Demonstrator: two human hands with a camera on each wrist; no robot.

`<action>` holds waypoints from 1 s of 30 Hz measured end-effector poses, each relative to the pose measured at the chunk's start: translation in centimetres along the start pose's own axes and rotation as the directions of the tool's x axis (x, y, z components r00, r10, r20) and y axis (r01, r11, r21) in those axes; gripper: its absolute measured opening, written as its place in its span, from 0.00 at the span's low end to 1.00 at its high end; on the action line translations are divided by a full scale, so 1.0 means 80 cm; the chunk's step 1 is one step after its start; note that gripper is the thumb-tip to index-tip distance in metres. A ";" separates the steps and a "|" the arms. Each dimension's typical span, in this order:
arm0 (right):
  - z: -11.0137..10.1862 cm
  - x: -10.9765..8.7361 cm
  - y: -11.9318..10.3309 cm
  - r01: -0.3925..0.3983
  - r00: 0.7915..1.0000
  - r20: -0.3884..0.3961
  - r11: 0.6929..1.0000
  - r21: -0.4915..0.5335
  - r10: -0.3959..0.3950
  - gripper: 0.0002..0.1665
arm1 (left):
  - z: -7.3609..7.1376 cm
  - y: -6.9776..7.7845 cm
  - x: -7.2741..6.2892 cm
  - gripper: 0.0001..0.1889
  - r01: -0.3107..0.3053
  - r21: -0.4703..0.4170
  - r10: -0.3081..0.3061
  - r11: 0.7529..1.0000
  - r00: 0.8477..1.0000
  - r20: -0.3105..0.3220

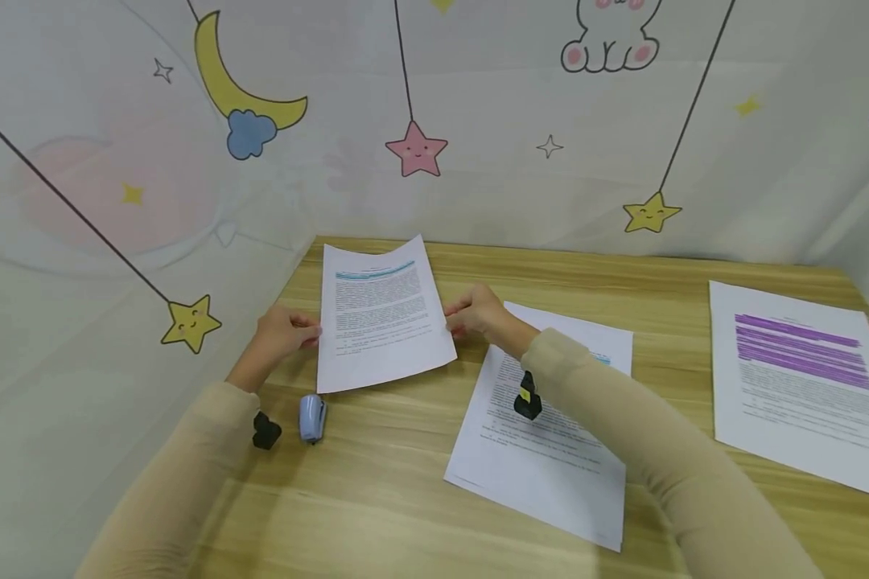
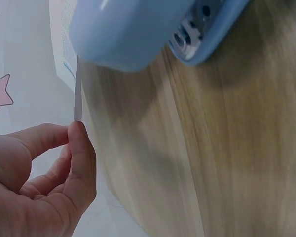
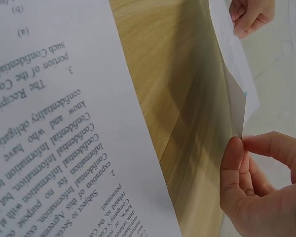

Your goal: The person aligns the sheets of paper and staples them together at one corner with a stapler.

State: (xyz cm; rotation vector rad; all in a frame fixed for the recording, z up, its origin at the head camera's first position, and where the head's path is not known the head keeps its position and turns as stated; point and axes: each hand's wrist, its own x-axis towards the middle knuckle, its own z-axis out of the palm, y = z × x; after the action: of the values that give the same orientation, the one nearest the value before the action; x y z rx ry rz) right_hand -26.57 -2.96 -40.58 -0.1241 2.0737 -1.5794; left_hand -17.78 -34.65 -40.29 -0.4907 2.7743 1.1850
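Observation:
Both hands hold one printed sheet of paper (image 1: 380, 322) with blue-highlighted lines near its top, at the table's back left. My left hand (image 1: 282, 334) pinches its left edge between thumb and fingers; the left wrist view shows this left hand (image 2: 49, 173) with the paper edge-on at the fingertips. On the right edge, my right hand (image 1: 481, 316) pinches likewise, and the right wrist view has that right hand (image 3: 261, 177) gripping the edge. The sheet bows slightly, its lower right corner raised. A light blue stapler (image 1: 312, 418) stands just below the sheet, large in the left wrist view.
Beneath my right forearm lies another printed paper (image 1: 543, 466) with some blue highlighting. A paper with purple-highlighted lines (image 1: 804, 418) is at the far right. The wooden table (image 1: 376, 507) meets a white cloth backdrop (image 1: 507, 193) with cartoon stars behind and at the left.

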 end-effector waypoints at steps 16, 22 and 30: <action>-0.043 -0.039 0.014 -0.034 0.999 -0.006 0.989 0.144 0.036 0.20 | 0.022 0.030 -0.019 0.14 -0.054 -0.089 0.061 0.995 0.995 0.075; -0.053 -0.052 0.021 -0.019 1.000 -0.005 0.986 0.169 0.020 0.21 | 0.030 0.041 -0.021 0.13 -0.067 -0.100 0.076 0.993 0.994 0.082; -0.069 -0.082 0.024 0.009 1.000 -0.006 0.994 0.105 -0.009 0.21 | 0.042 0.061 -0.032 0.12 -0.106 -0.101 0.115 0.989 0.989 0.090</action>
State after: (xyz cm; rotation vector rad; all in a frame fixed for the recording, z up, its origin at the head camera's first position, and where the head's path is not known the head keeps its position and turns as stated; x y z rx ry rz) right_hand -23.03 4.95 -39.07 -0.0916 1.9920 -1.6920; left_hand -17.12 -28.43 -38.73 -0.2821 2.7051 1.3326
